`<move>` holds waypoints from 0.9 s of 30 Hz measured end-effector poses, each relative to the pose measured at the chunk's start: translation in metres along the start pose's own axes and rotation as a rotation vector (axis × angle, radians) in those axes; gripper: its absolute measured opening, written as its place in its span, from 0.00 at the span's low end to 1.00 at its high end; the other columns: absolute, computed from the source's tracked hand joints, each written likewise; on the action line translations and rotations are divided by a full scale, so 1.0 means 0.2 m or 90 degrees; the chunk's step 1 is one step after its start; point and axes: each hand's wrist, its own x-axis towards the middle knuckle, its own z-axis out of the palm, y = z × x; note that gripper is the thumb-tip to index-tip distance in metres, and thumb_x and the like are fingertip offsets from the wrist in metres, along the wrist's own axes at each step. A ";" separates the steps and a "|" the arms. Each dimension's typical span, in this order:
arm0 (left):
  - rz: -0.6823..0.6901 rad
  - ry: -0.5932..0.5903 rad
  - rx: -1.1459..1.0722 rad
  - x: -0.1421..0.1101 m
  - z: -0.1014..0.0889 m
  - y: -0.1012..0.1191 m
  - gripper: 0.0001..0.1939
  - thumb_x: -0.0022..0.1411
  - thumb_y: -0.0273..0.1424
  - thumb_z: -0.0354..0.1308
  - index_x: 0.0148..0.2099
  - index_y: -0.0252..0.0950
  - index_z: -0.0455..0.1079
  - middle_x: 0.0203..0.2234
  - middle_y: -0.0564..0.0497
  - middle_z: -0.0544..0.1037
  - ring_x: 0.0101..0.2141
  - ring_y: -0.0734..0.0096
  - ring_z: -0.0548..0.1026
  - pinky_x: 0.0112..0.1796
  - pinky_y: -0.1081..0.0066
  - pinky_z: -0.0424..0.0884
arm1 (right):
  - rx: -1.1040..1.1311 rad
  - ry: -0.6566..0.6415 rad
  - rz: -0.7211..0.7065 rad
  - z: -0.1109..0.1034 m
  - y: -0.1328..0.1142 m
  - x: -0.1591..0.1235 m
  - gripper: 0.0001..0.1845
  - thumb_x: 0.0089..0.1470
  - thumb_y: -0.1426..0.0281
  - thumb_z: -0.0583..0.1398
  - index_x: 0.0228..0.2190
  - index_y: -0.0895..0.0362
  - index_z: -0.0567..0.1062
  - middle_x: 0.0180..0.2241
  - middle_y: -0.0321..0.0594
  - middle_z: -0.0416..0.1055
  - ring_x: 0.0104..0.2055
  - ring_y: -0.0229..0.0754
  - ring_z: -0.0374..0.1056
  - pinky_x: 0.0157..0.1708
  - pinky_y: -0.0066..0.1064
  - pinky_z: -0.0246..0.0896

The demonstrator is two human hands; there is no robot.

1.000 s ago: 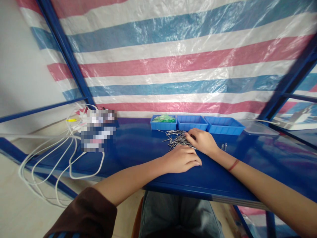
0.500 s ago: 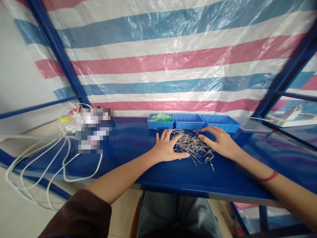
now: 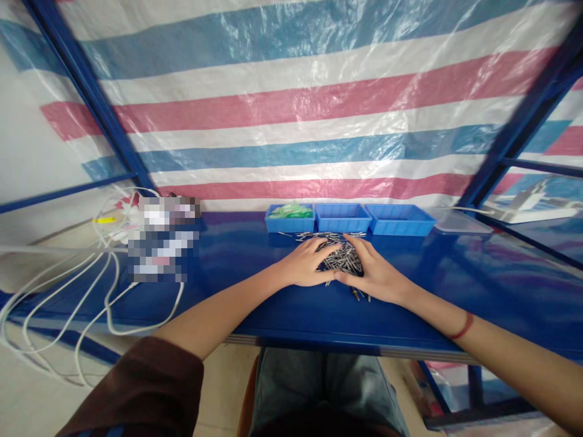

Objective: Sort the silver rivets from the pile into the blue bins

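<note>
A heap of metal blind rivets (image 3: 345, 260) lies on the blue table, bunched between my two hands. My left hand (image 3: 306, 263) curves round its left side, fingers spread. From the right, my right hand (image 3: 381, 274) cups the heap, its fingers also apart. The two thumbs meet or nearly meet at the near edge. Neither hand is closed round a rivet that I can see. Some rivets are hidden under the fingers; several stick out in front of the right thumb, and others lie loose behind the heap.
Behind the heap stand a blue bin holding green pieces (image 3: 291, 211), a middle blue bin (image 3: 342, 224) and a right blue bin (image 3: 403, 227). A clear plastic lid (image 3: 462, 221) lies farther right. White cables (image 3: 112, 291) and a blurred-out patch are at left.
My right hand has moved left and inward, drawing the rivets on the right into a tighter heap. My left hand remains at the left side. The view has shifted slightly.
</note>
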 end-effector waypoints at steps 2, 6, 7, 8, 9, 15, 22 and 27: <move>0.015 0.026 0.012 0.02 0.02 -0.03 0.26 0.63 0.43 0.44 0.61 0.40 0.53 0.57 0.44 0.59 0.57 0.59 0.57 0.57 0.58 0.54 | -0.004 0.030 -0.001 0.04 0.00 0.05 0.38 0.51 0.50 0.53 0.58 0.56 0.53 0.55 0.51 0.58 0.57 0.52 0.56 0.53 0.44 0.54; 0.029 0.078 0.038 0.04 0.04 -0.04 0.21 0.65 0.38 0.41 0.57 0.36 0.58 0.52 0.43 0.63 0.53 0.62 0.61 0.55 0.62 0.57 | -0.077 0.064 -0.005 0.08 0.00 0.14 0.23 0.57 0.56 0.49 0.46 0.57 0.67 0.43 0.48 0.69 0.48 0.49 0.64 0.48 0.40 0.56; 0.030 0.088 0.045 0.04 0.04 -0.04 0.21 0.65 0.38 0.42 0.56 0.35 0.59 0.51 0.43 0.64 0.52 0.61 0.62 0.55 0.62 0.58 | -0.099 0.067 -0.006 0.08 0.00 0.16 0.21 0.57 0.57 0.48 0.42 0.57 0.69 0.41 0.47 0.70 0.45 0.48 0.65 0.46 0.39 0.57; 0.029 0.098 0.050 0.05 0.05 -0.04 0.20 0.64 0.38 0.42 0.55 0.35 0.60 0.50 0.43 0.65 0.51 0.61 0.63 0.54 0.62 0.59 | -0.121 0.065 -0.009 0.08 -0.01 0.17 0.19 0.58 0.58 0.48 0.39 0.57 0.71 0.38 0.47 0.71 0.43 0.47 0.66 0.45 0.36 0.57; 0.026 0.105 0.057 0.05 0.05 -0.04 0.19 0.64 0.37 0.43 0.53 0.34 0.61 0.49 0.42 0.66 0.50 0.61 0.64 0.53 0.61 0.60 | -0.144 0.063 -0.013 0.08 -0.02 0.19 0.19 0.58 0.60 0.47 0.37 0.58 0.71 0.36 0.46 0.71 0.41 0.46 0.66 0.43 0.34 0.57; -0.024 0.138 0.090 0.08 0.07 -0.07 0.14 0.62 0.34 0.46 0.46 0.33 0.64 0.43 0.42 0.68 0.45 0.59 0.66 0.49 0.58 0.62 | -0.274 0.045 -0.006 0.06 -0.07 0.28 0.19 0.58 0.61 0.47 0.31 0.57 0.72 0.31 0.43 0.73 0.33 0.43 0.68 0.30 0.29 0.53; -0.132 0.090 0.054 0.18 0.05 -0.09 0.12 0.58 0.36 0.48 0.38 0.34 0.67 0.34 0.46 0.70 0.38 0.61 0.69 0.42 0.61 0.66 | -0.338 0.041 -0.032 0.05 -0.02 0.37 0.22 0.57 0.62 0.47 0.22 0.59 0.72 0.26 0.46 0.74 0.28 0.44 0.69 0.32 0.32 0.51; -0.125 0.103 0.008 0.19 0.05 -0.10 0.12 0.59 0.37 0.48 0.38 0.36 0.69 0.32 0.48 0.71 0.36 0.64 0.70 0.40 0.64 0.66 | -0.275 0.044 0.009 0.05 0.00 0.36 0.21 0.58 0.61 0.45 0.27 0.57 0.73 0.29 0.44 0.75 0.30 0.42 0.69 0.27 0.29 0.49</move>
